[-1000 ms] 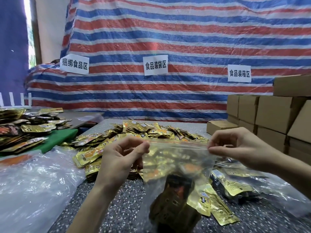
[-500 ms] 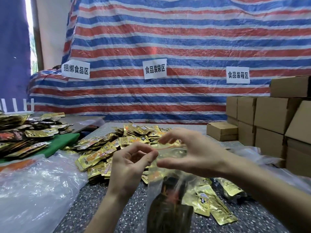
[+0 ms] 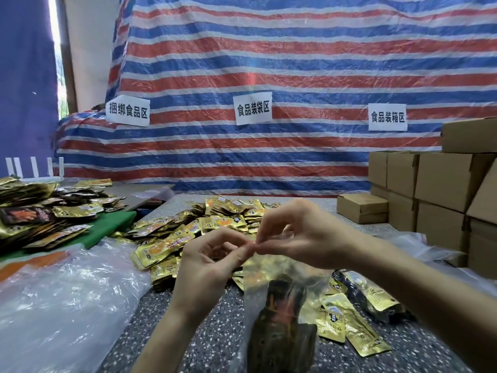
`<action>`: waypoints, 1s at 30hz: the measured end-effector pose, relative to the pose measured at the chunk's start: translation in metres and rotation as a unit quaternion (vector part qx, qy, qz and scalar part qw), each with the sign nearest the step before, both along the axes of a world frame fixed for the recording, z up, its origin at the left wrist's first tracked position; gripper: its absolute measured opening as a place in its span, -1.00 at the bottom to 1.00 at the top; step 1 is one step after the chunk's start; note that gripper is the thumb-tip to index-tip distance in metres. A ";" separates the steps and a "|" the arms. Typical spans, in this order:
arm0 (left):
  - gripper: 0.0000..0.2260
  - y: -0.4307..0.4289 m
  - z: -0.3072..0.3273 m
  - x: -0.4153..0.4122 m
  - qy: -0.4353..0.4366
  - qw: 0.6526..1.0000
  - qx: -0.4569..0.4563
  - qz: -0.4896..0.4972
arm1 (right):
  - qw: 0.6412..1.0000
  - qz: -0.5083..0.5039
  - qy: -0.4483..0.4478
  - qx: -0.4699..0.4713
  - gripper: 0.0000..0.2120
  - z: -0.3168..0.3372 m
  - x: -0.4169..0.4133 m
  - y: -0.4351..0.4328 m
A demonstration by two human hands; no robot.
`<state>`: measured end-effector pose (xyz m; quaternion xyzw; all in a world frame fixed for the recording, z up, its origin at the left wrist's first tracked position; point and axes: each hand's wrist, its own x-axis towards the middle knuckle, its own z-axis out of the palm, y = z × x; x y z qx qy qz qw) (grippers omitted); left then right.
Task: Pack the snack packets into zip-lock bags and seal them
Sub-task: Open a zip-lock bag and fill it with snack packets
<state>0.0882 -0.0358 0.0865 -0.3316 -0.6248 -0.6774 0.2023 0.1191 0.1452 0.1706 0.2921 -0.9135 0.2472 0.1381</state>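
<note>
Clear zip-lock bag [image 3: 285, 275] hangs pinched at its top by left hand [image 3: 212, 262] and right hand [image 3: 301, 238].

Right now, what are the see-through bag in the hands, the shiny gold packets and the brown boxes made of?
The clear zip-lock bag looks like thin, soft plastic: the dark packet inside shows through its glossy wrinkles. The shiny gold snack packets seem to be foil-coated film, since they glint brightly. The plain brown boxes look like matte cardboard, with folded flaps.
</note>
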 end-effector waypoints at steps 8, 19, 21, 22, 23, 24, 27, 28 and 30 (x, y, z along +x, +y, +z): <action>-0.94 0.007 0.000 0.003 0.002 1.000 0.016 0.014 | 0.999 -0.027 0.009 0.021 -0.90 0.001 0.004 -0.002; -0.87 0.004 0.002 0.009 -0.027 0.999 -0.039 0.023 | 0.999 -0.007 -0.027 -0.020 -0.88 -0.003 -0.002 0.005; -0.85 0.004 0.003 0.010 -0.018 0.998 -0.051 0.034 | 0.999 -0.006 -0.031 -0.019 -0.87 -0.002 -0.001 0.005; -0.85 0.004 0.004 0.011 -0.010 0.997 -0.060 0.042 | 0.999 -0.009 -0.032 -0.009 -0.89 -0.002 -0.001 0.004; -0.87 0.003 0.004 0.011 -0.001 0.996 -0.069 0.049 | 0.999 -0.013 -0.030 0.006 -0.90 -0.001 0.000 0.004; -0.92 0.003 0.004 0.010 0.011 0.995 -0.075 0.057 | 0.999 -0.015 -0.023 0.025 -0.90 -0.001 0.000 0.003; -0.92 0.003 0.003 0.010 0.036 0.994 -0.067 0.076 | 0.998 -0.019 0.000 0.055 -0.90 0.000 0.002 -0.001; -0.91 0.004 0.003 0.009 0.036 0.995 -0.054 0.074 | 0.998 -0.020 0.003 0.056 -0.91 -0.001 0.002 -0.003; -0.92 0.004 0.002 0.010 0.034 0.996 -0.034 0.071 | 0.998 -0.023 -0.002 0.053 -0.92 -0.001 0.001 -0.004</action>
